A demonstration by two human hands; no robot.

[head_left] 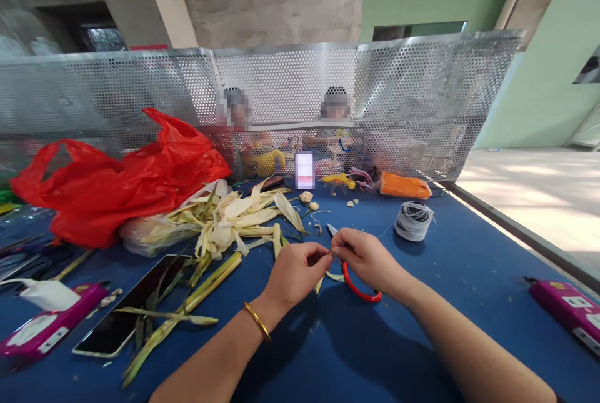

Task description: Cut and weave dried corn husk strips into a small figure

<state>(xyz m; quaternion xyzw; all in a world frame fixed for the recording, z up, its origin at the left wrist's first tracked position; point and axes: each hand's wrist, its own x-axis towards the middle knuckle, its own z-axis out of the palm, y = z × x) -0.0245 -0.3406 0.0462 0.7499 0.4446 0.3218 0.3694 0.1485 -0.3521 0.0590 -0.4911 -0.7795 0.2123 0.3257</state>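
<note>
My left hand [300, 270], with a gold bangle at its wrist, pinches with thumb and forefinger near the middle of the blue table. Fingertip to fingertip with it is my right hand [368, 256], also closed in a pinch. Whatever lies between the fingers is too small to make out. Beneath my right hand rest red-handled scissors [359, 290], their blade tips showing beyond the knuckles. A pale strip of husk [334, 277] lies just below the fingertips. Dried corn husks [239, 215] are heaped beyond my left hand. A spool of white cord [414, 221] stands to the right.
A red plastic bag [126, 178] and a dark phone [134, 306] lie at left, with husk stalks across the phone. Purple boxy devices [56, 322] sit at both sides. A perforated metal screen [290, 78] closes the back; two people are behind it. An orange bundle [404, 185] lies before it.
</note>
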